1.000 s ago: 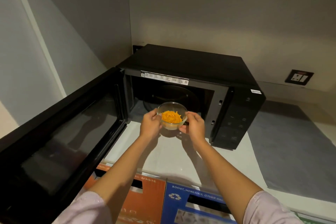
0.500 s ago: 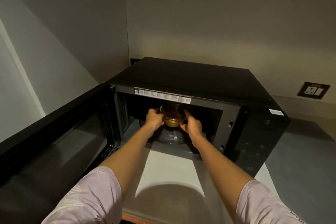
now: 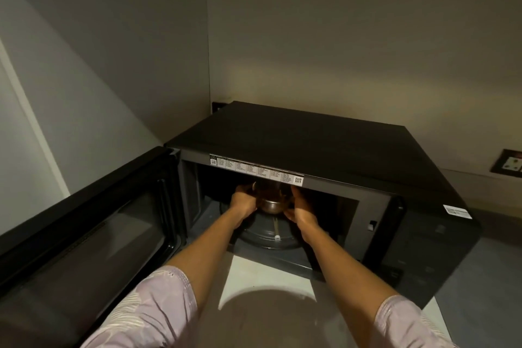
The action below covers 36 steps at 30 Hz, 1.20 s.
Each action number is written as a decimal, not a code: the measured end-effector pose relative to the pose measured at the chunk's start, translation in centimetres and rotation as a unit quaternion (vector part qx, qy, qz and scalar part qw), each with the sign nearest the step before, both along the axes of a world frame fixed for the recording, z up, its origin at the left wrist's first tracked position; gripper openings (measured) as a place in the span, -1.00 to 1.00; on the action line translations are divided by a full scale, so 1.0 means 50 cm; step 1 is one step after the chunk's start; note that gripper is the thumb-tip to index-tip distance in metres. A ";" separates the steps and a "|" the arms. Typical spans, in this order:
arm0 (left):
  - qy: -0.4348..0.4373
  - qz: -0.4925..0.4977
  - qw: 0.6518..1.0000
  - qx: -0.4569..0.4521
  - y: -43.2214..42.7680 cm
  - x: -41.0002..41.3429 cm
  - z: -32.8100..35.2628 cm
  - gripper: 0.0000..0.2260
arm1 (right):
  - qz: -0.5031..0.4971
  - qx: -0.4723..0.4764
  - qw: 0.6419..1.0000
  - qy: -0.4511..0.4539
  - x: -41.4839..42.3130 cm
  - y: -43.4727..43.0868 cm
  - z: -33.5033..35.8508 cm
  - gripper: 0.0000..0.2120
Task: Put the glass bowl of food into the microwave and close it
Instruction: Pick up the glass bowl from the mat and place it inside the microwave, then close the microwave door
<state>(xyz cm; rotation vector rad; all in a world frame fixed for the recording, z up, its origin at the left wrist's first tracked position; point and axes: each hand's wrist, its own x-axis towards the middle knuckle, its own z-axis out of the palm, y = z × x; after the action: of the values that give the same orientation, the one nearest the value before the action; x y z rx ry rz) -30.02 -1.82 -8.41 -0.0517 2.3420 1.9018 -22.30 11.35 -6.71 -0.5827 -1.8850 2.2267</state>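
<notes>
Both hands have carried the bowl (image 3: pixel 269 200) from outside deep into the microwave (image 3: pixel 324 155), where the left hand (image 3: pixel 243 202) and right hand (image 3: pixel 299 207) clasp its sides over the turntable (image 3: pixel 271 232), so releasing it and shutting the open door (image 3: pixel 93 223) remain.

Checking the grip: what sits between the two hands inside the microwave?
The glass bowl, held from both sides by the left hand and right hand, above the turntable; head view.

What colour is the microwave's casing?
Black, with a white label strip; the microwave shows best in the head view.
</notes>
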 end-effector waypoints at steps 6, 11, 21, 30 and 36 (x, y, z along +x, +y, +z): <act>-0.016 -0.004 1.000 0.020 -0.004 -0.008 -0.012 -0.75 | 0.011 0.017 1.000 -0.007 -0.007 0.006 -0.013 -0.55; -0.038 -0.018 0.999 -0.032 -0.027 0.030 -0.002 -0.67 | -0.005 0.223 0.972 -0.070 -0.009 0.011 -0.025 -0.49; 0.027 -0.110 0.984 -0.137 -0.131 0.232 0.022 -0.44 | -0.017 0.350 0.935 0.044 0.172 -0.088 -0.034 -0.57; 0.192 -0.098 0.952 -0.218 -0.217 0.394 0.123 -0.42 | 0.059 0.317 0.934 0.154 0.304 -0.233 0.042 -0.54; 0.324 0.047 0.839 -0.434 -0.309 0.461 0.229 -0.43 | 0.175 0.344 0.898 0.209 0.299 -0.326 0.130 -0.47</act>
<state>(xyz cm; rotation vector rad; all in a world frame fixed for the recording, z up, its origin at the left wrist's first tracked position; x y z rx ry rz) -6.97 -17.27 3.05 0.4684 3.5100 0.7438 -7.35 -4.94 -0.24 0.3452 -2.4260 1.4649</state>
